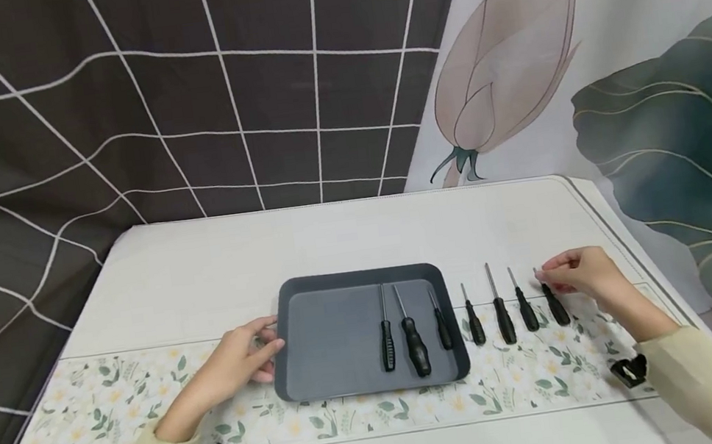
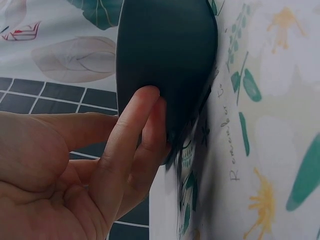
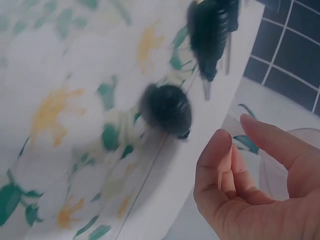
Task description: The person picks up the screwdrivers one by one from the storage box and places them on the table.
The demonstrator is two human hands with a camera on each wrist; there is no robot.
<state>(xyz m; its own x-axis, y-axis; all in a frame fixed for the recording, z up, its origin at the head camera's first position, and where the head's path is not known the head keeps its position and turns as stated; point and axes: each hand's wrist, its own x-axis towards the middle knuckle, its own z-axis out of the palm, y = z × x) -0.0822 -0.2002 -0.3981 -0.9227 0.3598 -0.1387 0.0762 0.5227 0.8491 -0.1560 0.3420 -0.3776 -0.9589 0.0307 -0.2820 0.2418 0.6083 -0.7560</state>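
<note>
A grey rectangular tray (image 1: 337, 343) holds three black-handled screwdrivers on its right side, among them a thick-handled screwdriver (image 1: 417, 348). My left hand (image 1: 245, 354) pinches the tray's left edge; in the left wrist view the fingers (image 2: 145, 107) press its outer wall and the thumb meets the rim. Right of the tray several more screwdrivers lie in a row, shafts pointing away. My right hand (image 1: 578, 272) is over the tip of the rightmost screwdriver (image 1: 554, 305). In the right wrist view, a gap shows between thumb and forefinger, beside that screwdriver's handle (image 3: 170, 110).
The white table (image 1: 201, 263) carries a floral-patterned strip (image 1: 131, 398) across its middle, under the tray and the row of screwdrivers. Behind the table hangs a dark gridded curtain (image 1: 274, 99), with a floral curtain (image 1: 512, 84) at the right. Each wrist wears a small black device.
</note>
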